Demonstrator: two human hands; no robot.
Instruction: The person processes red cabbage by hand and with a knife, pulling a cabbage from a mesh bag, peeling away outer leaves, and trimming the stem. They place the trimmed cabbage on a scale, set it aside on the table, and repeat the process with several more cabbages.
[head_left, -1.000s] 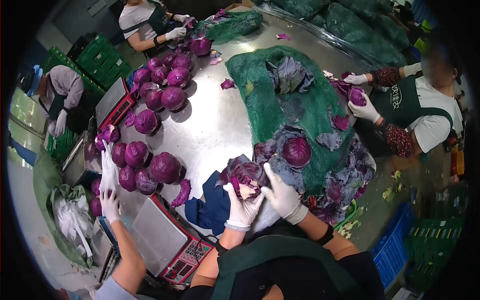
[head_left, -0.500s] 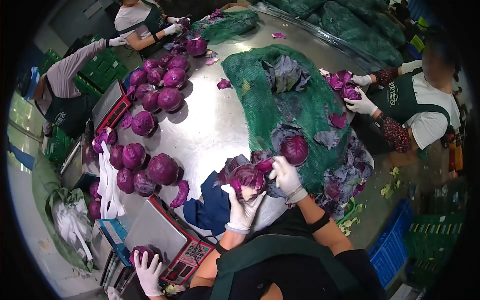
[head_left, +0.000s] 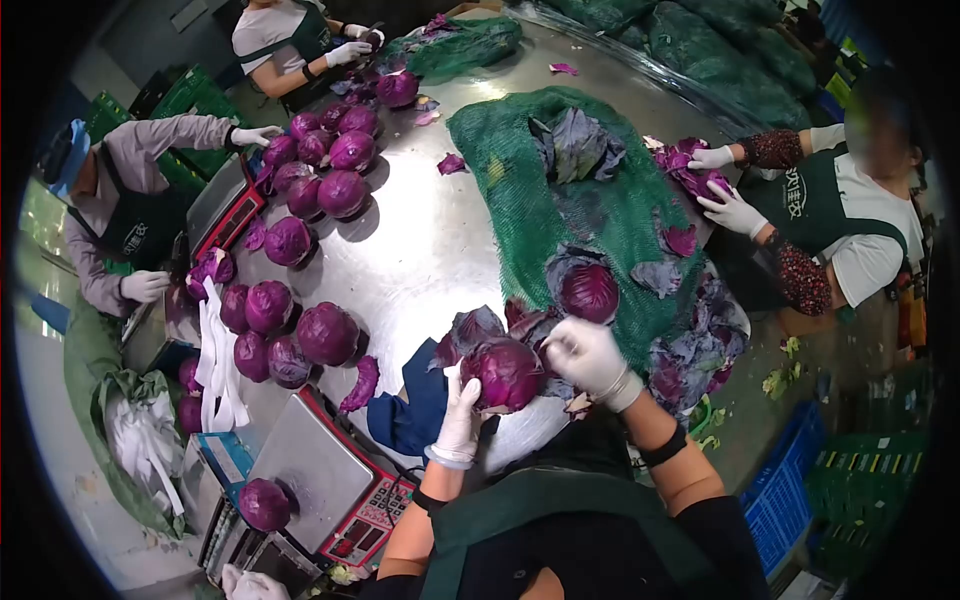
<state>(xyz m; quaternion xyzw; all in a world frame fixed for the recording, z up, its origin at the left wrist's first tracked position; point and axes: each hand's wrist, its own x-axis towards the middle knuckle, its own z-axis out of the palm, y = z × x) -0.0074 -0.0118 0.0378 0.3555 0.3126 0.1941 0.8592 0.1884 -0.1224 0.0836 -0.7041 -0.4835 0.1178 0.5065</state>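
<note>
My gloved left hand (head_left: 458, 418) supports the left side of a red cabbage (head_left: 505, 375) low over the near table edge, its fingers against the head. Just right of that cabbage, my gloved right hand (head_left: 588, 360) has curled fingers; whether they pinch anything is hidden. Loose dark outer leaves (head_left: 472, 330) lie behind the held cabbage. Another red cabbage (head_left: 590, 292), partly wrapped in its outer leaves, sits beyond my right hand on a green mesh sack (head_left: 510, 215). A dark blue cloth (head_left: 405, 410) lies by my left wrist.
Several cabbages (head_left: 327, 334) stand along the table's left side. A scale (head_left: 325, 475) at near left bears one cabbage (head_left: 265, 504); a co-worker's gloved hand (head_left: 252, 584) is below it. Other people work left and right. A blue crate (head_left: 775, 485) stands at right.
The cabbage in my left hand has turned, its pale cut side no longer showing. My right hand has shifted slightly right and down. A co-worker's hand has left the cabbage on the scale.
</note>
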